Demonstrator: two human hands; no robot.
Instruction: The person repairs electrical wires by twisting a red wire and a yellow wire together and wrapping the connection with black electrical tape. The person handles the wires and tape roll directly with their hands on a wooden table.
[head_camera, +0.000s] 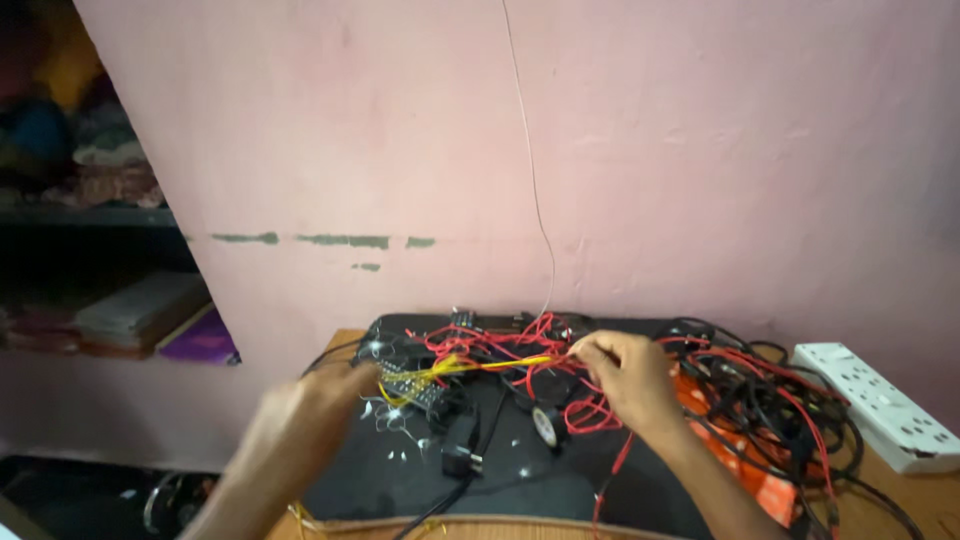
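Note:
My left hand (322, 398) and my right hand (625, 375) hold the two ends of a thin bundle of yellow wires (470, 367), stretched between them above a black mat (420, 470). The left hand is blurred. Under the wires lies a small black circuit board (415, 390). A tangle of red wires (500, 345) spreads behind and below the right hand. A small black wheel (546, 424) sits near the right wrist.
A heap of black and red cables (780, 400) lies on an orange thing (760, 470) at the right. A white power strip (880, 405) rests on the wooden table at far right. A black plug (460, 445) lies mid-mat. A pink wall stands behind, shelves (110, 260) at left.

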